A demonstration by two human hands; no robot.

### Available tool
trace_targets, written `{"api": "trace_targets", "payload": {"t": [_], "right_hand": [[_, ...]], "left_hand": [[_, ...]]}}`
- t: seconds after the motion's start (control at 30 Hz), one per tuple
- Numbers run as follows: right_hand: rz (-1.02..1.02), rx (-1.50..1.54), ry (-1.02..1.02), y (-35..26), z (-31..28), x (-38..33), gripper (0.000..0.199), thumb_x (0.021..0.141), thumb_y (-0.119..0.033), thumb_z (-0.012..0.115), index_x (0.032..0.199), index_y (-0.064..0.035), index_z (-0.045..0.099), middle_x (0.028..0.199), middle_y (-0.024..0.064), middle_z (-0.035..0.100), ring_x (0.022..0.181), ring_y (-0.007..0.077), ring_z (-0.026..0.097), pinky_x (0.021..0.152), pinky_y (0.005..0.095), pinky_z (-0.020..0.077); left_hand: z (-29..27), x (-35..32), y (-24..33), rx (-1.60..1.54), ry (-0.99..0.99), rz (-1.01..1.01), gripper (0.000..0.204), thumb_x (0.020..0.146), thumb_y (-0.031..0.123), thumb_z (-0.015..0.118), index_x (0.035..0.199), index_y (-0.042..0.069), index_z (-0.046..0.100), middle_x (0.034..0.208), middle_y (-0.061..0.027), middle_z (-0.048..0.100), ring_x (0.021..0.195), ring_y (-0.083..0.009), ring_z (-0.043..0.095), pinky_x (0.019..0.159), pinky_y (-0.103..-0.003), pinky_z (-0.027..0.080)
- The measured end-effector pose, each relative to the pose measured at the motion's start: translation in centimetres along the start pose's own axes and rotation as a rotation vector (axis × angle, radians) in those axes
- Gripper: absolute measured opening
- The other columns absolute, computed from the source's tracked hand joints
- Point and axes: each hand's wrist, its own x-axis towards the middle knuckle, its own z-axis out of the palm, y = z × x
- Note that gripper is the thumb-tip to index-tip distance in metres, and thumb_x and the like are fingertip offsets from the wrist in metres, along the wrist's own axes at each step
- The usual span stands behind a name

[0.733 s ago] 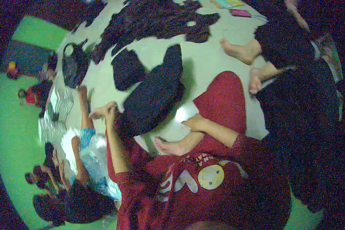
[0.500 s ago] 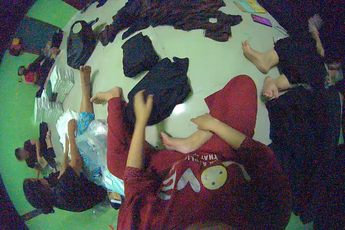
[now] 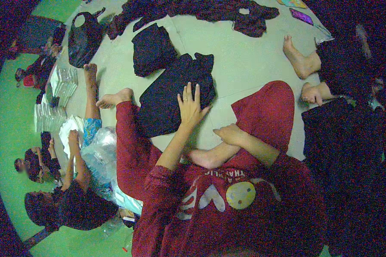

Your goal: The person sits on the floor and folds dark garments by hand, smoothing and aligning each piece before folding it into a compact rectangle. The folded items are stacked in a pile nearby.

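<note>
A dark, folded garment (image 3: 163, 103) lies on the pale floor in front of my crossed legs. Flat on its right part rests my left hand (image 3: 193, 106), fingers spread, a ring on one of them. My right hand (image 3: 232, 134) is beside my right shin, below the raised knee. Its fingers are curled together and partly hidden, and nothing shows in them. Just beyond the garment, a second folded dark cloth (image 3: 153, 49) sits on the floor.
Dark clothes (image 3: 193, 7) spread across the far floor, with a black bag (image 3: 85, 38) at far left. On the left a person (image 3: 79, 205) handles white sheets (image 3: 70, 130), near white stacks (image 3: 64, 85) and clear plastic (image 3: 101, 150). Another person's feet (image 3: 302, 64) and a phone (image 3: 301, 16) are right.
My left hand has moved right across the garment and now lies with fingers spread. My right hand stays by the shin. The view has shifted slightly.
</note>
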Motion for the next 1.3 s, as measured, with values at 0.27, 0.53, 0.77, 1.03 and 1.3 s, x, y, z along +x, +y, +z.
{"api": "trace_targets", "payload": {"t": [0.27,0.53,0.77,1.03,1.3], "right_hand": [[0.026,0.03,-0.039,0.0,-0.6,-0.1,0.039,0.082,-0.011,0.042,0.121,-0.0102,0.048,0.091,0.0149,0.062,0.081,0.0305,0.062,0.064,0.0446,0.0477],[0.06,0.101,0.075,1.6,-2.9,-0.7,0.047,0.081,-0.012,0.047,0.127,-0.0108,0.041,0.095,0.0152,0.061,0.084,0.0321,0.06,0.069,0.044,0.0479],[-0.008,0.51,0.462,7.6,-11.3,-2.9,0.051,0.081,-0.007,0.051,0.13,-0.0086,0.037,0.103,0.0144,0.059,0.095,0.0264,0.058,0.085,0.0342,0.0442],[-0.102,0.731,0.382,9.5,-13.5,-1.5,0.054,0.085,-0.014,0.054,0.134,-0.0097,0.031,0.107,0.0103,0.057,0.096,0.0157,0.054,0.085,0.0301,0.0423],[-0.16,0.252,0.272,6.4,-10.7,0.9,0.09,0.067,-0.032,0.073,0.136,-0.0053,0.022,0.134,0.0193,0.035,0.123,0.0304,0.036,0.102,0.0376,0.029]], "left_hand": [[-0.8,4.4,-2.3,-0.142,-0.137,-0.149,0.072,0.064,0.022,0.07,0.126,0.007,0.038,0.112,-0.0229,0.052,0.096,-0.0367,0.055,0.081,-0.04,0.046],[-3.3,6.0,-3.1,-1.028,-0.305,-0.551,0.034,0.078,0.018,0.056,0.105,-0.002,0.055,0.094,-0.0108,0.061,0.081,-0.0202,0.058,0.077,-0.032,0.045],[-1.9,3.1,0.2,-0.958,-0.409,-0.398,0.054,0.071,0.02,0.062,0.115,-0.005,0.045,0.104,-0.0187,0.058,0.098,-0.0293,0.055,0.086,-0.033,0.042],[0.7,-4.3,5.0,-0.138,0.028,0.241,0.078,0.064,0.029,0.068,0.13,0.007,0.034,0.129,-0.0211,0.036,0.111,-0.0367,0.043,0.092,-0.048,0.035],[-0.9,0.0,2.4,-0.309,-0.245,0.036,0.054,0.064,0.022,0.064,0.114,0.008,0.051,0.092,-0.0168,0.061,0.083,-0.0341,0.058,0.073,-0.042,0.048]]}}
